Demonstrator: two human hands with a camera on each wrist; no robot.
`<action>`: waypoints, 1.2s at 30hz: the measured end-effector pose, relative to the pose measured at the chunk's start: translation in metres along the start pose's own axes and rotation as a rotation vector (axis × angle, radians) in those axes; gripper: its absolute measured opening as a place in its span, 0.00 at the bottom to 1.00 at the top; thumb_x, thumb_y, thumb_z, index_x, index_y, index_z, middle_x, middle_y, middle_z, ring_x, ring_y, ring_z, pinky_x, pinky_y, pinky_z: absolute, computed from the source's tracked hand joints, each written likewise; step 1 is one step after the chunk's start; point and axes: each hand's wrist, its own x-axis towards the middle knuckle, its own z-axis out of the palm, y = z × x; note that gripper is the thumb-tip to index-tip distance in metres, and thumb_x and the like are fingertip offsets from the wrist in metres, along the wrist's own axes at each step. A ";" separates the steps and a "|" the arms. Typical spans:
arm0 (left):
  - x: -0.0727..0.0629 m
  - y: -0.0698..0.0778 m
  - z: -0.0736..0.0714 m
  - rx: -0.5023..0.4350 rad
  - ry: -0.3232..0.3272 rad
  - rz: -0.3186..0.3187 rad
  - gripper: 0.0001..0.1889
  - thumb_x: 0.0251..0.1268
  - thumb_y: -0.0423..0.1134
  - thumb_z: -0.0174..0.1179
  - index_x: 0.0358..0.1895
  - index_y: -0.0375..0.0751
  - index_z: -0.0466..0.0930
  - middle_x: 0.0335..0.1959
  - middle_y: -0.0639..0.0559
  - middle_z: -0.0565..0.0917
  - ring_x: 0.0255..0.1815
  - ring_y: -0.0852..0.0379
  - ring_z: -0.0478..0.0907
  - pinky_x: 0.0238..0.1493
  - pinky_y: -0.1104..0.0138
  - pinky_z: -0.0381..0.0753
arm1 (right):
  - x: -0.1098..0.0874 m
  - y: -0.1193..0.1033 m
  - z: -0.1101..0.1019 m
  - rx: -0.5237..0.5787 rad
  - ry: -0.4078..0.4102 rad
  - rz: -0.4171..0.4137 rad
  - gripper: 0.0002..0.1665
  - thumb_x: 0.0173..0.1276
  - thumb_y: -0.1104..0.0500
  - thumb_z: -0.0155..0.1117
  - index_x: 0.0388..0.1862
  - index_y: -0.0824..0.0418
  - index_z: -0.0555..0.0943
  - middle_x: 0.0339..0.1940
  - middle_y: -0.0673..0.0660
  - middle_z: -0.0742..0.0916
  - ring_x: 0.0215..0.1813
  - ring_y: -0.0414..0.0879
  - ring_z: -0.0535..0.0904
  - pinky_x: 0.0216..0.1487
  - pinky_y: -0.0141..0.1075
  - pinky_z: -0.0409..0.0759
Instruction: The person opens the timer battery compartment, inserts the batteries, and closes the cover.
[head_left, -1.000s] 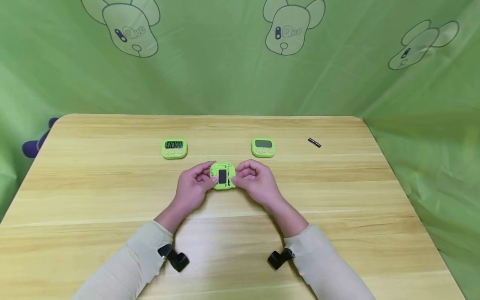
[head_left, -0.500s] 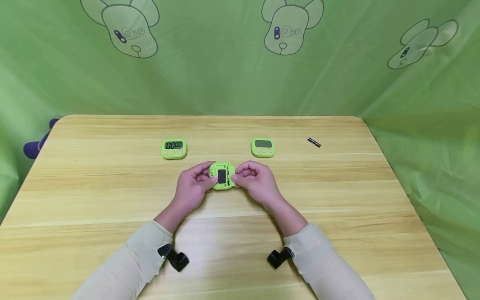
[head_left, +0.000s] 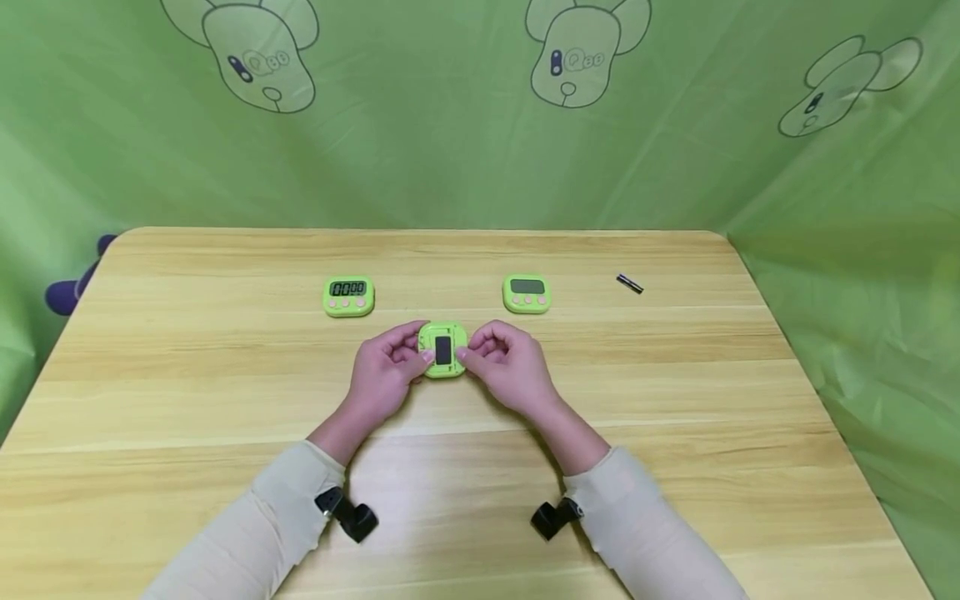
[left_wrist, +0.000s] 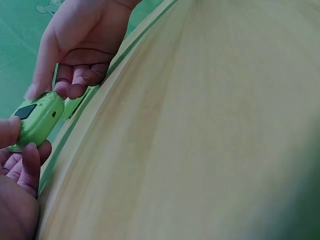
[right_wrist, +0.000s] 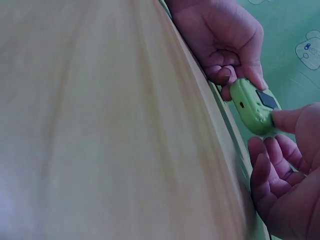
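Note:
A green digital kitchen timer (head_left: 443,350) is held back side up between both hands, a dark rectangle on its back. My left hand (head_left: 381,375) grips its left edge, thumb on the back and fingers along the side and underneath. At the right edge, my right hand (head_left: 517,371) has its thumb pressed on the back, over the strip beside the dark rectangle. Its other fingers are curled by the edge. In the left wrist view the timer (left_wrist: 44,122) shows a small dark slot in its side. The right wrist view shows the timer (right_wrist: 247,107) tilted between the two thumbs.
A green timer (head_left: 348,297) reading 00:00 lies behind the left hand. Another timer (head_left: 527,294) with a blank display lies behind the right hand. Farther right is a small dark battery (head_left: 630,284). Green curtain (head_left: 450,167) hangs behind the wooden table (head_left: 450,517).
The right thumb has slid slightly left on the timer's back. Dark gaps seen earlier along the strip near the right edge no longer show. The left hand stays put.

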 end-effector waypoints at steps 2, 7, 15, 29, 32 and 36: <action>0.000 0.000 0.000 -0.015 -0.002 -0.005 0.22 0.59 0.22 0.66 0.59 0.30 0.80 0.35 0.41 0.82 0.26 0.59 0.76 0.27 0.72 0.80 | 0.000 0.001 -0.002 0.053 -0.013 0.012 0.09 0.66 0.59 0.73 0.36 0.62 0.82 0.31 0.57 0.85 0.31 0.51 0.82 0.32 0.34 0.83; -0.001 0.002 0.000 -0.062 -0.004 -0.034 0.23 0.59 0.20 0.65 0.60 0.28 0.78 0.37 0.40 0.81 0.26 0.60 0.77 0.27 0.69 0.83 | 0.002 0.004 -0.007 0.202 -0.089 0.104 0.13 0.70 0.62 0.68 0.51 0.66 0.82 0.37 0.61 0.87 0.36 0.54 0.86 0.34 0.40 0.86; -0.001 0.001 0.002 -0.021 -0.012 -0.021 0.23 0.58 0.21 0.65 0.59 0.29 0.80 0.36 0.40 0.83 0.26 0.60 0.75 0.26 0.73 0.79 | 0.008 0.005 -0.009 0.195 -0.177 0.152 0.12 0.70 0.66 0.67 0.49 0.71 0.83 0.35 0.61 0.88 0.36 0.52 0.86 0.35 0.38 0.86; -0.001 0.001 0.002 0.047 -0.015 -0.018 0.21 0.61 0.24 0.66 0.58 0.32 0.81 0.35 0.43 0.83 0.27 0.57 0.75 0.28 0.73 0.77 | 0.004 0.006 -0.001 0.167 -0.078 0.099 0.11 0.67 0.66 0.69 0.46 0.70 0.84 0.34 0.59 0.88 0.35 0.47 0.84 0.38 0.35 0.85; 0.000 0.001 0.005 0.042 0.013 -0.032 0.22 0.62 0.24 0.66 0.60 0.30 0.79 0.35 0.42 0.81 0.26 0.60 0.73 0.27 0.75 0.74 | 0.003 0.006 0.001 0.161 -0.022 0.061 0.14 0.67 0.64 0.70 0.51 0.67 0.84 0.36 0.58 0.88 0.36 0.46 0.84 0.40 0.33 0.84; 0.002 0.002 0.006 0.021 0.031 -0.028 0.23 0.63 0.24 0.65 0.63 0.28 0.75 0.34 0.42 0.78 0.23 0.63 0.71 0.23 0.76 0.71 | 0.000 0.009 0.006 0.217 -0.021 0.005 0.26 0.59 0.70 0.75 0.58 0.64 0.81 0.45 0.60 0.87 0.41 0.52 0.85 0.43 0.36 0.85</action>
